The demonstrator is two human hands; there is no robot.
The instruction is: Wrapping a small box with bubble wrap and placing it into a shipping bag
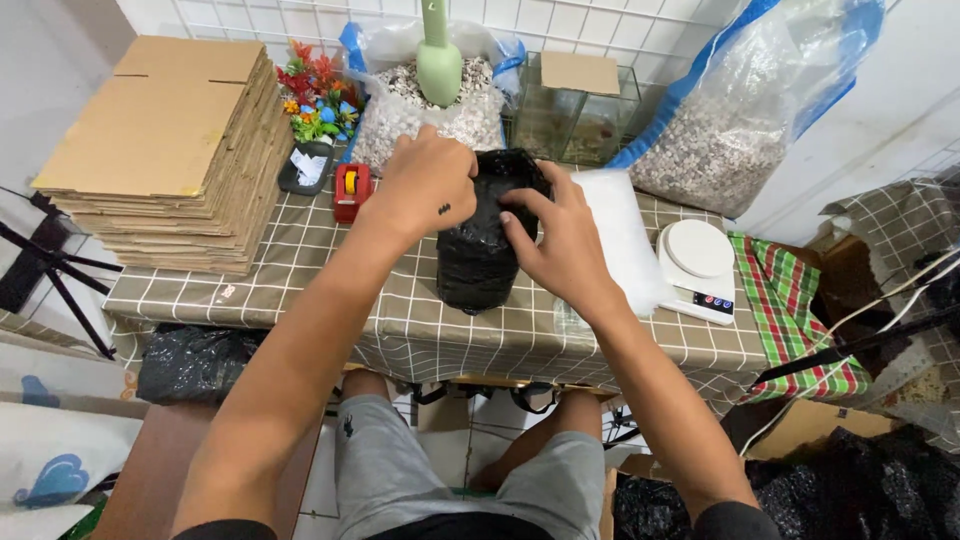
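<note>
Far left: tall stack of flat brown cardboard sheets (165, 150) on the counter (300, 290), which has a grey-brown checked cloth. Next to it a cluster of red, orange and blue plastic aquarium plants (318, 95), then a small red tape dispenser (351, 190) just beside the left hand.

Left hand (425, 185): fingers curled over the top left edge of the upright black plastic bag (480, 255), gripping the rim. The bag stands mid-counter, near the front edge, looks filled, mouth not closed.

Behind it: open clear bag of white-grey gravel (410, 115) with a pale green scoop (438, 60) stuck in, and a small glass tank with a cardboard piece on top (575, 110).

Right hand (565, 245): fingers spread, thumb and fingertips pressed on the bag's right top edge, pinching plastic there.

Right of that: white foam-like sheet (620, 235), a white round-platform digital scale (695, 270), a large clear-and-blue bag of pebbles (730, 130), a red-green checked cloth (790, 300).

Judgement: step in hand looks like gathering or folding the bag mouth with both hands. Next move calls for holding the bag upright so nothing spills, drawing both edges together evenly. Tape is within the left hand's reach, if sealing.
</note>
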